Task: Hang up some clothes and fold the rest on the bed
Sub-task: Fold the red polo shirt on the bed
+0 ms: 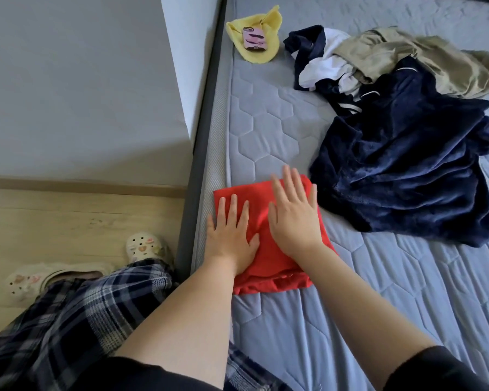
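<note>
A folded red garment (268, 261) lies on the near left part of the bed (266, 122), close to the mattress's left edge, and both hands rest on top of it. The left hand (232, 235) lies palm down on the garment's left half, its fingers straight and slightly spread, and the outermost finger reaches over the garment's left edge onto the mattress border. The right hand (292, 214) lies palm down just beside it on the right half and farther up, its fingers straight and nearly together. Its fingertips pass the garment's far edge onto the quilted mattress. Neither hand curls round the cloth; both press flat on it. The near end of the garment shows bunched layers between the two forearms. To the right and farther off, close to the red garment's far right corner, a rumpled navy fleece garment (407, 170) sprawls unfolded. Beyond it a beige garment (424, 60) and a white garment (325, 66) lie heaped with more navy cloth. At the far left of the bed a yellow cloth (266, 53) carries a phone in a pink case (254, 38). On the left, beside the bed, are a wooden floor (68, 221), plaid trousers (82, 311) and pale clogs (144, 246).
</note>
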Demonstrator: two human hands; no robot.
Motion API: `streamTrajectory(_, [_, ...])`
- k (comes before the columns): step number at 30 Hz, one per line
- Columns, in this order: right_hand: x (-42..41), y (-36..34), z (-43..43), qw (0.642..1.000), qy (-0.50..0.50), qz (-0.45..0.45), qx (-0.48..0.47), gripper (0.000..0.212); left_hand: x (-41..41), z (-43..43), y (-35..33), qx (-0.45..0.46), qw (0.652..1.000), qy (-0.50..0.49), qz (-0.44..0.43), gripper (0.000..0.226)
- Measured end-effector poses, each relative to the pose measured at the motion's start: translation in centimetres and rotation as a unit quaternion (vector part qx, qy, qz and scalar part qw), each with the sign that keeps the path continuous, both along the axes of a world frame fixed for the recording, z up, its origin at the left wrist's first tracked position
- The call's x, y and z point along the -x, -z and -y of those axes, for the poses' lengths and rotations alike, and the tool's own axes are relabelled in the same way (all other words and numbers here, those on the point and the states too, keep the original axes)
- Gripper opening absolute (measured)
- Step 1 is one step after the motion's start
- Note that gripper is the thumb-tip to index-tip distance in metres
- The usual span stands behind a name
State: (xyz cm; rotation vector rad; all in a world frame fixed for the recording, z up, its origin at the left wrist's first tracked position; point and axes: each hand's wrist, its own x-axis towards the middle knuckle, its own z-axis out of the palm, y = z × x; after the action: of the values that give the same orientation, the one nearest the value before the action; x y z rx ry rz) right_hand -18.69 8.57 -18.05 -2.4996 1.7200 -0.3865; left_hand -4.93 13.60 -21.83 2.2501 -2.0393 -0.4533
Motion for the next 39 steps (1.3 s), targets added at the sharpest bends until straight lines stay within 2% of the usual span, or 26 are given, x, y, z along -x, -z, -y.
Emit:
streamTrajectory(2, [1.6, 0.9, -1.8, 0.997, -0.035, -0.032, -0.062, 0.058, -0.1, -0.2, -0.1, -0.020, 0.999, 0.019, 0.020, 0.075])
streamTrajectory(4, [3.7, 2.5, -2.9, 0.989, 0.024, -0.037, -0.141, 0.061, 0.1, -0.6, -0.3, -0.033, 0.998, 0.026, 0.039, 0.074])
streamTrajectory(6, [4.6, 3.0, -3.1, 0.985, 0.087, 0.023, -0.149, 0.067, 0.3, -0.7, -0.8, -0.031, 0.998, 0.020, 0.049, 0.073])
streamTrajectory(8, [4.5, 2.3, -2.9, 0.967, 0.154, 0.136, -0.150, 0.077, 0.7, -0.9, -1.2, -0.020, 0.998, 0.022, 0.054, 0.072])
streamTrajectory(10, [4.7, 1.3, -2.1, 0.920, 0.229, 0.252, -0.195, 0.079, 0.8, -0.9, -1.4, -0.014, 0.999, 0.024, 0.047, 0.071])
streamTrajectory(12, [5.2, 0.0, -1.4, 0.852, 0.289, 0.316, -0.302, 0.075, 1.0, -1.3, -1.6, -0.027, 0.999, 0.034, 0.032, 0.068])
streamTrajectory(15, [5.4, -2.4, -1.0, 0.734, 0.285, 0.375, -0.489, 0.065, 1.3, -1.5, -2.2, -0.075, 0.996, 0.037, -0.008, 0.063])
streamTrajectory(16, [5.0, -3.5, -1.0, 0.717, 0.276, 0.393, -0.506, 0.061, 1.4, -1.3, -2.6, -0.081, 0.996, 0.026, -0.034, 0.062])
streamTrajectory(17, [4.5, -4.6, -0.9, 0.730, 0.265, 0.402, -0.486, 0.056, 1.4, -1.0, -2.9, -0.074, 0.995, 0.011, -0.069, 0.061])
streamTrajectory(19, [3.4, -7.6, -0.1, 0.839, 0.221, 0.349, -0.354, 0.040, 1.4, -0.4, -3.9, -0.019, 0.982, -0.030, -0.186, 0.060])
streamTrajectory(21, [2.2, -11.5, 0.8, 0.942, 0.142, 0.251, -0.172, 0.019, 1.6, 0.4, -5.4, 0.051, 0.929, -0.090, -0.356, 0.055])
streamTrajectory(22, [1.5, -13.6, 1.0, 0.973, 0.093, 0.192, -0.086, 0.016, 1.6, 0.7, -6.2, 0.068, 0.883, -0.147, -0.441, 0.049])
streamTrajectory(23, [0.8, -15.2, 1.0, 0.990, 0.050, 0.129, -0.014, 0.016, 1.4, 1.0, -7.0, 0.061, 0.818, -0.221, -0.528, 0.043])
streamTrajectory(25, [-0.3, -16.6, 0.7, 0.997, -0.022, 0.003, 0.073, 0.020, 0.4, 1.5, -8.2, 0.014, 0.647, -0.333, -0.686, 0.039])
streamTrajectory(26, [-0.7, -16.4, 0.4, 0.994, -0.060, -0.055, 0.067, 0.026, -0.3, 1.5, -8.3, -0.008, 0.575, -0.358, -0.736, 0.042])
streamTrajectory(27, [-0.8, -15.6, 0.1, 0.989, -0.099, -0.102, 0.025, 0.033, -0.9, 1.3, -8.3, -0.015, 0.522, -0.376, -0.765, 0.048])
streamTrajectory(28, [-0.8, -14.5, -0.3, 0.980, -0.131, -0.137, -0.051, 0.042, -1.5, 1.2, -8.1, -0.013, 0.482, -0.395, -0.782, 0.054])
streamTrajectory(29, [-0.5, -13.3, -0.6, 0.965, -0.147, -0.162, -0.143, 0.050, -1.9, 1.2, -7.9, -0.011, 0.457, -0.410, -0.789, 0.059])
streamTrajectory(30, [-0.1, -12.0, -0.9, 0.951, -0.145, -0.167, -0.214, 0.055, -2.0, 1.1, -7.6, -0.004, 0.465, -0.427, -0.776, 0.062])
streamTrajectory(31, [0.5, -10.7, -1.0, 0.948, -0.127, -0.154, -0.247, 0.057, -1.9, 1.1, -7.5, 0.005, 0.508, -0.447, -0.737, 0.061])
streamTrajectory(32, [1.1, -9.5, -0.9, 0.958, -0.099, -0.121, -0.241, 0.054, -1.8, 1.0, -7.4, 0.014, 0.577, -0.463, -0.673, 0.057])
streamTrajectory(34, [2.2, -7.3, -0.9, 0.985, -0.015, -0.012, -0.170, 0.043, -1.7, 1.1, -7.1, 0.055, 0.730, -0.456, -0.506, 0.040])
streamTrajectory(35, [2.7, -6.5, -1.1, 0.990, 0.042, 0.050, -0.128, 0.039, -1.7, 1.2, -7.0, 0.086, 0.777, -0.435, -0.446, 0.032])
streamTrajectory(37, [3.8, -5.4, -1.6, 0.972, 0.167, 0.148, -0.073, 0.037, -1.6, 1.2, -7.2, 0.128, 0.828, -0.384, -0.387, 0.019])
streamTrajectory(39, [4.9, -4.6, -2.1, 0.934, 0.277, 0.212, -0.077, 0.044, -1.0, 1.5, -7.0, 0.140, 0.888, -0.308, -0.310, 0.024])
